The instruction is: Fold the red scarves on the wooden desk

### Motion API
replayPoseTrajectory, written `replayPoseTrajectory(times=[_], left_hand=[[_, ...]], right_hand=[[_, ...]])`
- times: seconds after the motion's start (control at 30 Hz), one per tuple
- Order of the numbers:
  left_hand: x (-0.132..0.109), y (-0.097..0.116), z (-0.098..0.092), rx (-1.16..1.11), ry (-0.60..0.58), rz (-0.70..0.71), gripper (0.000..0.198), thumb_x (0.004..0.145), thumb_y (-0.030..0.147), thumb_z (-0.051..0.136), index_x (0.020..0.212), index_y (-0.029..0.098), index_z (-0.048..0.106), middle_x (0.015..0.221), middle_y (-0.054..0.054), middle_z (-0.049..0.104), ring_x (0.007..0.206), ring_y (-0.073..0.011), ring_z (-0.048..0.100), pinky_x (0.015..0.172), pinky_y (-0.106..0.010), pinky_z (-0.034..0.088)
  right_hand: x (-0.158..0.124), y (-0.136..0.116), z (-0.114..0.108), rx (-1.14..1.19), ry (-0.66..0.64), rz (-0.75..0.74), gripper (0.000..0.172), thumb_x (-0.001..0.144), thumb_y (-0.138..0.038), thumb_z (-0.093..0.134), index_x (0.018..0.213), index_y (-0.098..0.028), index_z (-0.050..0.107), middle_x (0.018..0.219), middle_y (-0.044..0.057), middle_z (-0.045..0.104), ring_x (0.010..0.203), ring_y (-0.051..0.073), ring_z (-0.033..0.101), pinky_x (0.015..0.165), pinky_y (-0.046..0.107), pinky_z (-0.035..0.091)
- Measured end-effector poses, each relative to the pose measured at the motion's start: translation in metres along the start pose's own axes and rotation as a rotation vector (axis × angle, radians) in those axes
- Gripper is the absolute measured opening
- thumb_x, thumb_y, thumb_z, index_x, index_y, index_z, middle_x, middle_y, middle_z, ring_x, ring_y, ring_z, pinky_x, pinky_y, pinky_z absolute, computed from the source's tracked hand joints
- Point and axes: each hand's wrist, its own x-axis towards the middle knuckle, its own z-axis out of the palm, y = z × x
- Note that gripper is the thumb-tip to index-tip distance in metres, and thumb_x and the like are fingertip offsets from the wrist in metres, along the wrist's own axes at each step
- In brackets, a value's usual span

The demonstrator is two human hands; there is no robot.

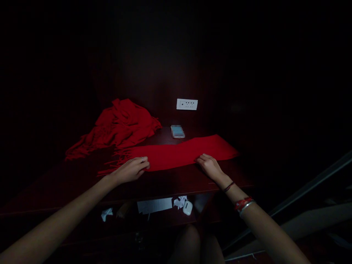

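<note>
A red scarf [178, 154] lies flat in a long strip across a dark wooden desk [176, 181], its fringe at the left end. My left hand [132, 169], with a ring on one finger, pinches the scarf's near edge by the fringe. My right hand [209, 165] has curled fingers gripping the same near edge farther right. Bracelets circle my right wrist. A second red scarf [118, 126] sits crumpled in a heap at the back left of the desk.
A phone [177, 131] lies at the back of the desk under a white wall socket [187, 104]. On a lower shelf sit a white earbud case [187, 207], a paper slip [154, 205] and crumpled paper scraps [106, 213]. The room is very dark.
</note>
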Motion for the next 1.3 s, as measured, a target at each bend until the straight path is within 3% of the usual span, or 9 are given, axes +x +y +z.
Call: replayPoseTrajectory(times=[0.1, 0.2, 0.27, 0.37, 0.5, 1.03, 1.17, 1.3], left_hand=[[0.024, 0.012, -0.015, -0.025, -0.078, 0.038, 0.019, 0.074, 0.033, 0.045, 0.088, 0.021, 0.048, 0.085, -0.001, 0.05, 0.079, -0.0148, 0.048, 0.073, -0.026, 0.036], [0.06, 0.037, -0.012, 0.037, -0.022, 0.038, 0.04, 0.068, 0.048, 0.049, 0.097, 0.02, 0.047, 0.097, -0.006, 0.05, 0.089, -0.0204, 0.048, 0.078, -0.032, 0.035], [0.082, 0.054, 0.001, 0.106, 0.001, 0.026, 0.04, 0.07, 0.046, 0.048, 0.099, 0.018, 0.047, 0.102, -0.009, 0.05, 0.092, -0.0233, 0.048, 0.078, -0.035, 0.036], [0.1, 0.068, 0.022, 0.171, -0.016, -0.003, 0.019, 0.079, 0.026, 0.041, 0.095, 0.018, 0.049, 0.098, -0.008, 0.054, 0.088, -0.0192, 0.052, 0.075, -0.031, 0.039], [0.098, 0.065, 0.033, 0.192, -0.062, 0.011, 0.02, 0.079, 0.014, 0.037, 0.094, 0.021, 0.049, 0.098, -0.005, 0.055, 0.088, -0.0162, 0.052, 0.07, -0.026, 0.042], [0.1, 0.061, 0.028, 0.174, -0.032, 0.026, 0.02, 0.081, 0.018, 0.032, 0.087, 0.019, 0.051, 0.092, -0.006, 0.056, 0.082, -0.0173, 0.054, 0.065, -0.027, 0.044], [0.099, 0.061, 0.025, 0.12, -0.035, 0.036, 0.022, 0.083, 0.023, 0.031, 0.085, 0.019, 0.052, 0.087, -0.006, 0.055, 0.082, -0.0176, 0.053, 0.065, -0.027, 0.043], [0.102, 0.052, 0.023, -0.057, -0.041, 0.036, 0.032, 0.084, 0.037, 0.027, 0.085, 0.019, 0.053, 0.086, -0.004, 0.056, 0.082, -0.0157, 0.051, 0.071, -0.027, 0.042]], right_hand=[[0.002, -0.001, 0.001, 0.013, 0.007, 0.015, 0.015, 0.079, -0.016, 0.044, 0.081, -0.016, 0.059, 0.071, 0.004, 0.055, 0.07, 0.014, 0.045, 0.064, 0.024, 0.035], [0.005, -0.004, 0.003, 0.033, 0.024, 0.024, 0.015, 0.079, -0.016, 0.044, 0.083, -0.016, 0.059, 0.071, 0.004, 0.055, 0.07, 0.014, 0.045, 0.064, 0.024, 0.035], [0.004, -0.003, 0.003, 0.052, 0.038, 0.031, 0.017, 0.08, -0.018, 0.042, 0.084, -0.016, 0.058, 0.072, 0.004, 0.055, 0.07, 0.014, 0.045, 0.065, 0.024, 0.035], [-0.001, 0.003, 0.003, 0.086, 0.055, 0.07, 0.019, 0.081, -0.022, 0.041, 0.087, -0.017, 0.058, 0.074, 0.005, 0.055, 0.072, 0.014, 0.045, 0.066, 0.024, 0.035], [-0.011, 0.016, 0.004, 0.08, 0.052, 0.125, 0.019, 0.081, -0.023, 0.041, 0.088, -0.018, 0.058, 0.077, 0.005, 0.056, 0.073, 0.015, 0.045, 0.066, 0.026, 0.035], [-0.04, 0.057, 0.001, -0.068, -0.07, 0.23, 0.024, 0.082, -0.016, 0.036, 0.096, -0.016, 0.056, 0.086, 0.007, 0.057, 0.079, 0.017, 0.047, 0.072, 0.028, 0.035], [-0.039, 0.062, -0.005, 0.025, -0.099, 0.203, 0.026, 0.083, -0.022, 0.035, 0.095, -0.016, 0.057, 0.087, 0.008, 0.058, 0.08, 0.017, 0.049, 0.073, 0.029, 0.037], [-0.017, 0.066, -0.023, 0.252, -0.046, 0.118, 0.034, 0.083, -0.036, 0.032, 0.101, -0.016, 0.054, 0.096, 0.007, 0.057, 0.09, 0.016, 0.049, 0.08, 0.029, 0.037]])
